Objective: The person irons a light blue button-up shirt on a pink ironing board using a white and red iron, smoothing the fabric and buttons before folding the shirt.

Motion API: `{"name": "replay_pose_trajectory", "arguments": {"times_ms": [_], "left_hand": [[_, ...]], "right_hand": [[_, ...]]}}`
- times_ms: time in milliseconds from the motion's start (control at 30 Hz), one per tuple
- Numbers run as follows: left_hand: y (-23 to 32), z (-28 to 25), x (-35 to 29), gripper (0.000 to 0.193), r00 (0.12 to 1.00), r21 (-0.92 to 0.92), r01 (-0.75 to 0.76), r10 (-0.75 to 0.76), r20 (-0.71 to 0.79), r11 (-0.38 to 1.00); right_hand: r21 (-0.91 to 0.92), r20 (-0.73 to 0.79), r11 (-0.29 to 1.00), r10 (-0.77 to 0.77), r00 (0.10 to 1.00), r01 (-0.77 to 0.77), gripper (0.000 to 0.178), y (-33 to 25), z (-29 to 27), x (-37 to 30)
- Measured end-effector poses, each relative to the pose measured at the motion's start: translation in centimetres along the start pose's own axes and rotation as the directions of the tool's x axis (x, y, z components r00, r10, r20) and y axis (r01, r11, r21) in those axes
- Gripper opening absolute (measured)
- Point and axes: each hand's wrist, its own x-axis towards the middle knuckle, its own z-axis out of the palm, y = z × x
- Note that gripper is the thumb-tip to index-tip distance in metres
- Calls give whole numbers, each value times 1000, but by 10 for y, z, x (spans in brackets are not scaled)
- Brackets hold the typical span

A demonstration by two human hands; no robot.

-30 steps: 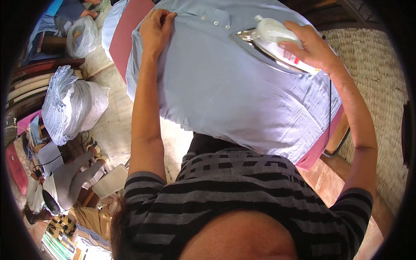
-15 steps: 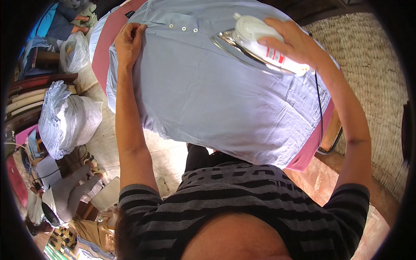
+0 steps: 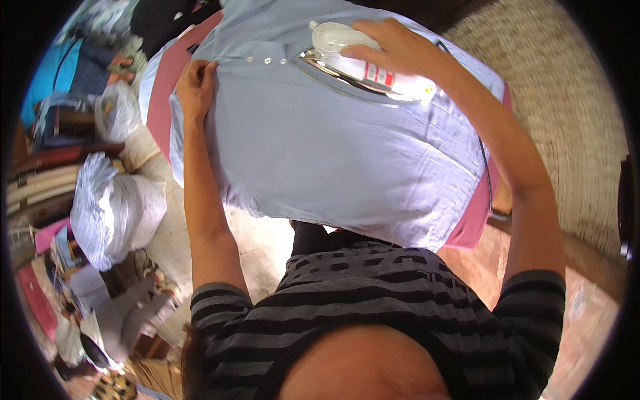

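A light blue shirt (image 3: 300, 147) with a short row of white buttons is spread over an ironing board (image 3: 160, 120) with a dusty-red cover. My right hand (image 3: 400, 50) is wrapped round the handle of a white iron (image 3: 333, 40) with a shiny metal soleplate. The iron's tip points left, just right of the buttons. At the shirt's left side, my left hand (image 3: 196, 93) is closed, thumb and fingers pinching the cloth near the end of the button strip. Part of the iron's handle is hidden by my right hand.
A dark cord (image 3: 486, 173) hangs along the board's right side. A woven mat (image 3: 553, 120) lies at the right. On the left are a stuffed plastic bag (image 3: 127, 210), a smaller clear bag (image 3: 118, 110) and heaped household things.
My right hand has slid the iron leftward, nearer the buttons. My left hand keeps its hold on the shirt. The whole view has shifted a little.
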Motion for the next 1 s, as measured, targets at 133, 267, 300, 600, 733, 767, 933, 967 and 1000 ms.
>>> {"name": "replay_pose_trajectory", "arguments": {"times_ms": [133,267,300,600,733,767,933,967,1000], "left_hand": [[0,6,-2,21,1000,-47,8,-7,10,999],[2,6,-2,22,1000,-53,-3,3,9,999],[4,6,-2,22,1000,-42,-8,8,20,999],[-6,1,3,20,998,-2,7,-7,64,1000],[27,14,0,29,991,504,-105,133,-19,857],[45,19,-2,38,985,347,-156,172,-16,925],[148,93,-41,28,885,-262,-404,447,133,877],[158,104,-49,30,871,-246,-406,454,186,880],[169,110,-53,31,863,-203,-419,458,216,885]], "right_hand": [[16,51,1000,-3,999,3,46,31,-8,-5],[-8,18,994,107,994,-107,50,30,-17,-38],[15,-21,990,141,990,-140,50,34,-14,-54],[106,-198,854,520,831,-509,53,5,3,-155],[300,-214,590,808,549,-750,45,-25,-15,-185],[383,-205,552,833,514,-741,42,-28,-16,-193],[408,-323,632,775,544,-659,44,-22,11,-188],[461,-184,548,828,529,-698,45,-25,14,-180],[417,-212,604,791,574,-679,45,-21,16,-182]]}}
